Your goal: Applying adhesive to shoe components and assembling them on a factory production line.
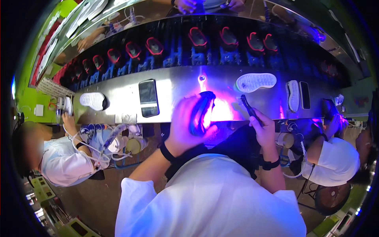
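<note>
My left hand [182, 125] is closed round a dark shoe upper [202, 111], held tilted at the metal bench's near edge under bright purple light. Right of it, my right hand [264, 130] grips a slim black brush [248, 107] with small bristles at its upper end. The brush is apart from the shoe upper. Beyond the brush, a white shoe sole [257, 82] lies on the bench. The glare and my fingers hide part of the upper.
Behind the metal bench [177, 77], a rack carries several red-rimmed dark shoe uppers [154, 46]. Phones lie at left [148, 98] and right [304, 94], near more white soles [92, 101] [292, 96]. A person [69, 158] sits to my left, another [335, 160] to my right.
</note>
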`<state>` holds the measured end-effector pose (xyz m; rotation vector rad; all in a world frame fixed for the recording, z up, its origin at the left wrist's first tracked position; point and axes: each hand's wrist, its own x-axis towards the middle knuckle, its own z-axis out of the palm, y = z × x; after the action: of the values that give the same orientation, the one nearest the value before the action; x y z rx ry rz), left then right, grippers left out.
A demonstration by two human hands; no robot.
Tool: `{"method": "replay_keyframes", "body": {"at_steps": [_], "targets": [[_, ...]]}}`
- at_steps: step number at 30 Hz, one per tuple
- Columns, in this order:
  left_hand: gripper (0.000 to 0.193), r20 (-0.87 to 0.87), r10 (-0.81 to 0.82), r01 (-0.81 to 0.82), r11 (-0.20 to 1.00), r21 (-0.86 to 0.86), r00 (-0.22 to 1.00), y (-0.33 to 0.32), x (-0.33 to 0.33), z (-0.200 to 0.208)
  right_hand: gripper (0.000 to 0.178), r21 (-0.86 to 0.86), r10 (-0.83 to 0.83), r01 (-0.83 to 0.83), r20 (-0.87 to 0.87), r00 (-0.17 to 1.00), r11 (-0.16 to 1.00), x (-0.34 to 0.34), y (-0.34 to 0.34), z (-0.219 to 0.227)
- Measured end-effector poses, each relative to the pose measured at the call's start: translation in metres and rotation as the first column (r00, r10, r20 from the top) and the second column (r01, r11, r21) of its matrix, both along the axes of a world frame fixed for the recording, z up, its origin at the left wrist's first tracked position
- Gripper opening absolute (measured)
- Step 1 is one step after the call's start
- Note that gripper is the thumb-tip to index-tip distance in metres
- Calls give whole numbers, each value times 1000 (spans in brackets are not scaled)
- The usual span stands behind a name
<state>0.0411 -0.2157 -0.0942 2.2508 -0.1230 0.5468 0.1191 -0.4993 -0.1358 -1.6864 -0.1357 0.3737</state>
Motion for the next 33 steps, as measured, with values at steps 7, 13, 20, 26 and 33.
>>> {"method": "replay_keyframes", "body": {"at_steps": [7,13,20,26,33], "targets": [[78,-18,-94,94,948,303,995,-26,-64,-36,35,-175,169,-155,66,983,972,-8,29,-25],[55,-67,-161,175,933,315,985,-22,-73,-45,37,-130,166,-175,-73,983,976,-7,37,-47],[52,-86,-201,219,896,386,976,-12,-71,-49,42,-94,239,-260,-191,952,961,-54,10,-28],[51,-100,-239,259,887,382,966,-9,-69,-47,38,-207,239,-265,-143,960,942,-30,13,-21],[52,-107,-254,276,888,368,961,-9,-67,-43,39,-174,184,-209,-150,971,962,-36,12,-20]]}}
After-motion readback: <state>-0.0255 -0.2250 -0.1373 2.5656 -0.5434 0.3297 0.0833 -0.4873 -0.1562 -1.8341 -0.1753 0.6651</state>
